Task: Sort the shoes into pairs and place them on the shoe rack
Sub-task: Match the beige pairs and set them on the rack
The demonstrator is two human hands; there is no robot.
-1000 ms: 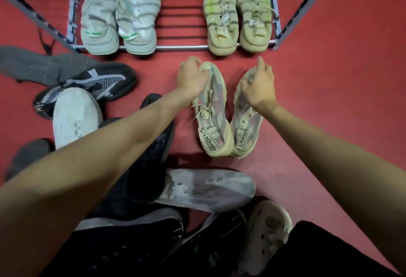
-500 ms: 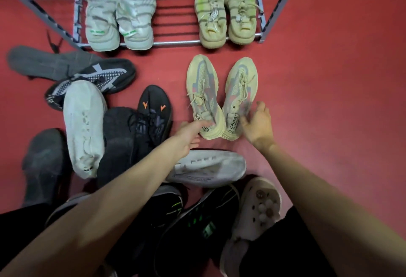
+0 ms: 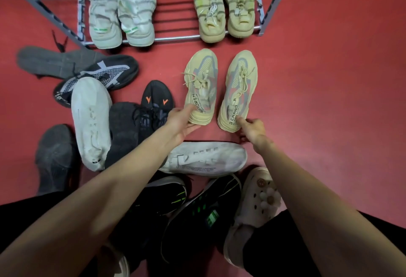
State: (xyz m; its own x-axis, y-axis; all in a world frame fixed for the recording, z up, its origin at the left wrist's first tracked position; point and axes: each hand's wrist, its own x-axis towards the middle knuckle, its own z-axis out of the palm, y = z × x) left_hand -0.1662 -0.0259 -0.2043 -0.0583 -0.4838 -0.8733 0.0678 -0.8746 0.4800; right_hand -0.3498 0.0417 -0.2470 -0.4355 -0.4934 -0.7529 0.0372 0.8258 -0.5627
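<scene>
On the red floor (image 3: 318,100) in front of the rack (image 3: 175,39), the left hand (image 3: 183,122) clasps the heel of the left beige shoe (image 3: 202,85) and the right hand (image 3: 252,129) pinches the right one's (image 3: 239,87) heel — fingertips hidden beneath. Two pairs sit on the rack's bottom shelf, toes cut off by the frame's top edge — dark shoes near the legs are hard to make out.

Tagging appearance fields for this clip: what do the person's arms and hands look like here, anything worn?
Both arms are bare from the bottom edge of the head view to the wrist: no sleeves in view. The left hand and right hand wear no gloves, and no watch, bracelet or ring shows. No markings are visible on either forearm. The dark clothing at the bottom edge appears to cover the legs, not the arms.
</scene>
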